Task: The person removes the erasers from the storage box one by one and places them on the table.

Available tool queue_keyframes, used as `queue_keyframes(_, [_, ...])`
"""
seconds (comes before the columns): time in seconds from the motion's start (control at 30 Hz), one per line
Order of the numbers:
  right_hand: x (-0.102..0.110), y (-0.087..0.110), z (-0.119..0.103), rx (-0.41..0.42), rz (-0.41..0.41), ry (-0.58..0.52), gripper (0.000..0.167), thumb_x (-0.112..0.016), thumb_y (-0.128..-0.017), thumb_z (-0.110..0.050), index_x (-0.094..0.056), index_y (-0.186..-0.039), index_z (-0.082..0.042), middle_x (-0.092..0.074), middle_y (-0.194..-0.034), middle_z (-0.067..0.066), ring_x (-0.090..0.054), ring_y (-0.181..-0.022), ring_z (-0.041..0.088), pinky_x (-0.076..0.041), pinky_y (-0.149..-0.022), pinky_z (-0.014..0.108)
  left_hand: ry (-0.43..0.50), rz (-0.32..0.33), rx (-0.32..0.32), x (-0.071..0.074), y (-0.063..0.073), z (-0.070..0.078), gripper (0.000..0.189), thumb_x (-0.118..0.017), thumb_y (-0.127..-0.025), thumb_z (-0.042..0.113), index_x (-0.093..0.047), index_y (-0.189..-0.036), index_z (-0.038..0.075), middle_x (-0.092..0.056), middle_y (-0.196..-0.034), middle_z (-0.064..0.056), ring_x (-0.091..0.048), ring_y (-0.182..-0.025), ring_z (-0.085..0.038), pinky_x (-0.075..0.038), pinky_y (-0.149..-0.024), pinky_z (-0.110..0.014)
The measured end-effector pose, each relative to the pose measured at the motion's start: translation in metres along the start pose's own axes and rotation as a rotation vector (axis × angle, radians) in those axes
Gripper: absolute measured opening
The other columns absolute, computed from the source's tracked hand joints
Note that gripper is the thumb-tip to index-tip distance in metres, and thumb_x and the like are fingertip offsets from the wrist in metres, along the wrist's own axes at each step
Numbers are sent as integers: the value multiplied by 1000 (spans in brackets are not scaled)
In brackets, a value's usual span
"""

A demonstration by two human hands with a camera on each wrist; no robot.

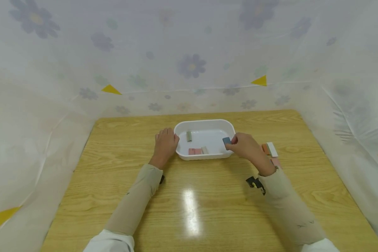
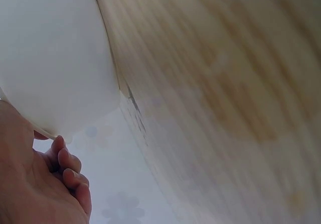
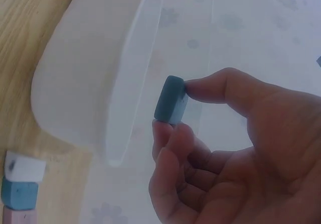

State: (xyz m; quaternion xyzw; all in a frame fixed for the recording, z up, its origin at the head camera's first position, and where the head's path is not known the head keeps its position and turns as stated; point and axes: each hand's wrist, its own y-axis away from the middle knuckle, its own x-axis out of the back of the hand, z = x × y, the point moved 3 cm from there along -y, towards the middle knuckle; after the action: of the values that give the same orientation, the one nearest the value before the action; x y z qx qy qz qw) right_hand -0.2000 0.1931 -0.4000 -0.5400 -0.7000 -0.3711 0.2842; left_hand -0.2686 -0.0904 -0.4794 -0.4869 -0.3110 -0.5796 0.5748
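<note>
On the left, the left hand [image 1: 166, 145] pinches the left end of a white tray [image 1: 212, 136], thumb on the rim and fingertips against its outer side. The tray sits near the far edge of the wooden tabletop [image 1: 119, 147], about midway between its left and right edges. This hold seems well placed to steady the tray; a light pinch should do, as a pull could tip it.

Inside the tray, a grey-green block [image 1: 189, 136] lies towards the left end. Along the near wall, from left to right, are two pink blocks [image 1: 198, 151], side by side, then a pale beige block [image 1: 204, 150].

At the tray's right end, the right hand [image 1: 245, 146] holds a blue block [image 1: 226, 140] between thumb and fingertips. The right wrist view shows it apart from the rim, with its broad sides mostly uncovered. That pinch looks firm enough; keeping the knuckles above the rim and the block over the bare floor would avoid knocks, and loosening the fingers only once it touches down would spare it a bounce.

Farther right, towards the tabletop's right edge, an orange block [image 1: 265, 149] and a white block [image 1: 272, 149] lie outside the tray, partly behind the right forearm.
</note>
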Motion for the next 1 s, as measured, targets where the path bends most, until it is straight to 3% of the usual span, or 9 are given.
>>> queue_keyframes(0.4, [25, 20, 64, -102, -22, -24, 28, -56, -88, -29, -52, -87, -1, -60, -83, 15, -54, -65, 23, -42, -57, 33, -9, 13, -15, -3, -1, -2, 20, -42, -94, 24, -47, -86, 6, -47, -84, -7, -43, -78, -25, -30, -70, -39])
queue_keyframes(0.67, [27, 28, 87, -147, -13, 39, 38, -56, -89, -40, -47, -83, -4, -40, -68, 5, -37, -57, 17, -37, -56, 33, -3, -1, -9, 0, -1, 0, 21, -42, -94, 24, -47, -86, 6, -47, -84, -7, -43, -78, -26, -30, -71, -39])
queue_keyframes(0.73, [26, 29, 90, -134, -14, 43, 40, -55, -90, -42, -43, -75, -6, -34, -63, 2, -34, -53, 16, -36, -54, 32, -1, -3, -5, 0, -1, 0, 20, -41, -94, 24, -46, -86, 6, -47, -84, -7, -43, -79, -26, -30, -71, -39])
queue_keyframes(0.9, [18, 31, 99, -80, -18, 64, 43, -55, -91, -34, -30, -65, -12, -24, -53, -3, -29, -45, 12, -31, -47, 29, 4, -4, -1, -1, -1, -1, 20, -41, -94, 24, -46, -86, 6, -48, -86, -8, -43, -81, -26, -30, -73, -40])
queue_keyframes(1.0, [12, 32, 105, -100, -29, 55, 38, -54, -91, -30, -34, -63, -13, -30, -52, -3, -33, -46, 13, -31, -47, 29, 10, 1, -1, -1, -1, -1, 20, -42, -95, 23, -47, -87, 6, -48, -87, -9, -44, -81, -26, -30, -73, -40])
